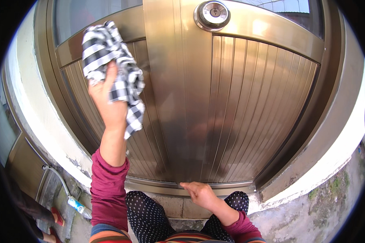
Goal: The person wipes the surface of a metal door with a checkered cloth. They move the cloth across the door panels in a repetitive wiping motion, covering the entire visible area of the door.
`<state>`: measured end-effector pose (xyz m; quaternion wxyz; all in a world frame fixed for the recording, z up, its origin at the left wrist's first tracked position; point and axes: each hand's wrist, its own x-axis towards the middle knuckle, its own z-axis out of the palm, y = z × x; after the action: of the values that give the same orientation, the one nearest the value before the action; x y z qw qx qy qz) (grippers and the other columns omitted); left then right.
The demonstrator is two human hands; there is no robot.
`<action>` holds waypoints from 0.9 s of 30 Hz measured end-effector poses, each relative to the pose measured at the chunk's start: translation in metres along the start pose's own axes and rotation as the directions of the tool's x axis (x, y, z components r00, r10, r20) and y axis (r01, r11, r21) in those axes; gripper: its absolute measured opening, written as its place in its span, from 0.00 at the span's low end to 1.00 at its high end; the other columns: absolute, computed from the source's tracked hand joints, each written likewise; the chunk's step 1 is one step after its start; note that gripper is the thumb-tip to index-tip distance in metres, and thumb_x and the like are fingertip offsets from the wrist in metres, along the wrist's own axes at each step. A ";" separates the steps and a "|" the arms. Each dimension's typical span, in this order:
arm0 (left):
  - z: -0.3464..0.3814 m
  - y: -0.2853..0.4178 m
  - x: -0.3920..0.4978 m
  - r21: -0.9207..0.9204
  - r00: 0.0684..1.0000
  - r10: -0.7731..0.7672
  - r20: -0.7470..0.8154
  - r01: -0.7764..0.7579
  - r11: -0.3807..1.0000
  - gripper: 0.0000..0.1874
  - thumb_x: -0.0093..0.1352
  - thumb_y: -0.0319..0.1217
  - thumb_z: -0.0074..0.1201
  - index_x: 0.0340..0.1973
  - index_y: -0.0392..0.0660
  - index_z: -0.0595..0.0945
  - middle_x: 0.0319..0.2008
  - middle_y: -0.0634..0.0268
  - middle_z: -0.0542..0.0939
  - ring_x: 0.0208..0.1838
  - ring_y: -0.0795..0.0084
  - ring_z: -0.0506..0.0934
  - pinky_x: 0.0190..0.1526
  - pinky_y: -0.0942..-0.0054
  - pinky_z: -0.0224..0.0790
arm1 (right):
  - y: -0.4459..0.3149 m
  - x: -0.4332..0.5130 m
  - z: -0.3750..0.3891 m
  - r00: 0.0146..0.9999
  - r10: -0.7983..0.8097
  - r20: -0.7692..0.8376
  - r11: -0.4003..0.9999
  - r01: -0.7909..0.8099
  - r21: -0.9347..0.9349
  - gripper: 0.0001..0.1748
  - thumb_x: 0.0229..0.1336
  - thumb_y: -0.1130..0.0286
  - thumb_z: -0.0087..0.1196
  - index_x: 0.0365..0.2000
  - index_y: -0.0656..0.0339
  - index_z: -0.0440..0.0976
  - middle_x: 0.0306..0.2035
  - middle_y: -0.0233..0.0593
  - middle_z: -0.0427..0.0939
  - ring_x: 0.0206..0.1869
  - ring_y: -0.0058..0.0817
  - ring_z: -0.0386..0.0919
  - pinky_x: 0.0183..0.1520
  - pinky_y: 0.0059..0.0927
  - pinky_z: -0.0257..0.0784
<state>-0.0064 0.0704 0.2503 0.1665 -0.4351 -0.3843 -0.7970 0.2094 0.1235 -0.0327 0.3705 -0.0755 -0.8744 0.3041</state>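
My left hand is raised and grips a crumpled black-and-white checked cloth. The cloth is bunched in front of the left part of a bronze-coloured metal door, over the rail and ribbed lower panel. Whether it touches the metal cannot be told from here; its edges are slightly blurred. Low down, close to my right knee, my right hand holds nothing. Its fingers are mostly curled in, one pointing left in front of the door's bottom edge.
A round metal door knob with a keyhole sticks out at the top. Glass panes fill the upper door. On the lower left lie a white bottle with a blue label and a pale hose. Another person's red shoe is beside them.
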 end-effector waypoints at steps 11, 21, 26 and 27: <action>0.089 -0.069 -0.026 0.550 0.647 0.472 0.598 -0.760 0.346 0.47 0.54 0.35 0.63 0.70 0.55 0.62 0.74 0.54 0.54 0.75 0.41 0.48 0.68 0.34 0.38 | -0.009 0.005 0.001 0.992 -0.110 0.056 0.994 0.109 0.033 0.23 0.45 0.83 0.56 0.46 0.61 0.78 0.30 0.43 0.80 0.31 0.43 0.79 0.36 0.38 0.76; -0.019 -0.181 -0.226 0.250 0.289 0.301 0.909 -0.954 0.162 0.35 0.55 0.36 0.51 0.62 0.61 0.73 0.63 0.65 0.70 0.67 0.51 0.63 0.70 0.39 0.27 | -0.012 -0.008 0.015 0.962 -0.139 0.236 0.989 0.123 0.081 0.24 0.47 0.76 0.55 0.49 0.63 0.76 0.33 0.38 0.79 0.36 0.36 0.79 0.39 0.33 0.74; -0.073 -0.222 -0.311 -0.050 -0.030 0.050 0.998 -0.880 0.473 0.29 0.64 0.35 0.48 0.63 0.56 0.73 0.50 0.79 0.75 0.48 0.81 0.71 0.51 0.68 0.55 | -0.011 -0.013 0.013 0.939 -0.143 0.314 0.990 0.139 0.035 0.24 0.49 0.72 0.54 0.50 0.65 0.74 0.30 0.35 0.75 0.34 0.33 0.77 0.38 0.32 0.72; -0.080 -0.233 -0.329 -0.079 -0.084 0.017 0.996 -0.816 0.572 0.29 0.65 0.33 0.48 0.64 0.53 0.71 0.52 0.77 0.75 0.51 0.82 0.72 0.51 0.70 0.57 | -0.010 -0.014 0.010 0.938 -0.141 0.317 0.990 0.139 0.027 0.23 0.49 0.72 0.54 0.49 0.65 0.74 0.29 0.35 0.75 0.33 0.33 0.77 0.37 0.32 0.72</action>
<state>-0.0053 0.1386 -0.1553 0.2598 -0.8621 -0.4345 -0.0221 0.2128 0.1053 -0.0403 0.2455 0.0376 -0.9252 0.2870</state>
